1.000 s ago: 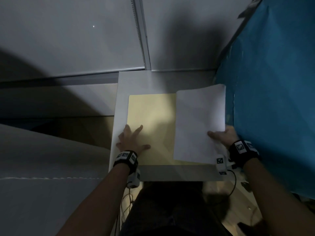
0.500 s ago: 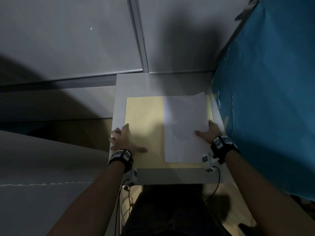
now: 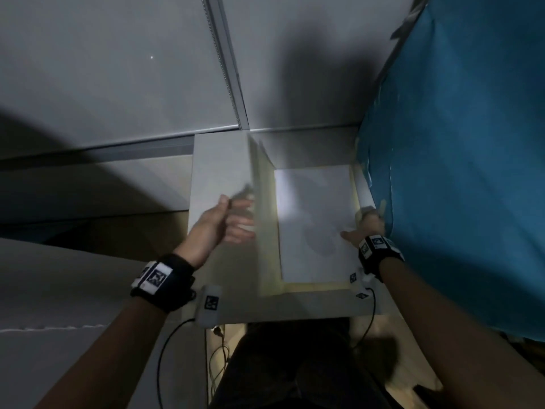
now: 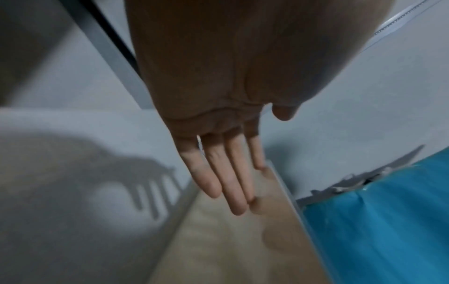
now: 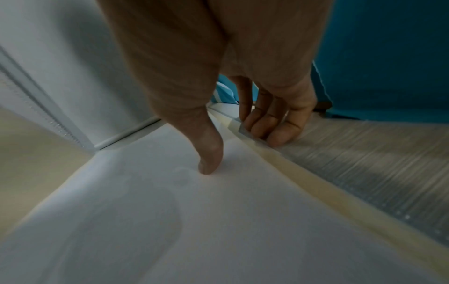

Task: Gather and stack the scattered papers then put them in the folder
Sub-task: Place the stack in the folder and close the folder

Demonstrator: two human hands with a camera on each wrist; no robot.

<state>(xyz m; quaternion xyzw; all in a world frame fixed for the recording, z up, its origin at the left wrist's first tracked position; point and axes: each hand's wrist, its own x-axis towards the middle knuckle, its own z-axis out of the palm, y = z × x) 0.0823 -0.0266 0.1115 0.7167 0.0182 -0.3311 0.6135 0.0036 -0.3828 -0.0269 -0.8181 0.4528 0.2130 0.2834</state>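
A yellow folder (image 3: pixel 309 286) lies open on a small white table (image 3: pixel 218 166). The white papers (image 3: pixel 312 219) rest stacked on its right half. Its left flap (image 3: pixel 262 231) stands raised and motion-blurred, and my left hand (image 3: pixel 233 219) pushes it from the left with straight fingers (image 4: pixel 228 182) against the flap (image 4: pixel 230 240). My right hand (image 3: pixel 362 225) sits at the stack's right edge. Its thumb (image 5: pixel 209 159) presses on the papers (image 5: pixel 170 221), and its fingertips (image 5: pixel 272 132) touch the folder's edge (image 5: pixel 316 192).
A blue cloth-covered block (image 3: pixel 457 172) rises right beside the table's right side. A grey wall with a vertical rail (image 3: pixel 227 69) stands behind. Cables (image 3: pixel 218 358) hang below the table's front edge, near my lap.
My left hand has left the flat folder and lifted its left flap upright, swinging it toward the right. The papers slid fully onto the right half, and my right hand moved to their right edge.
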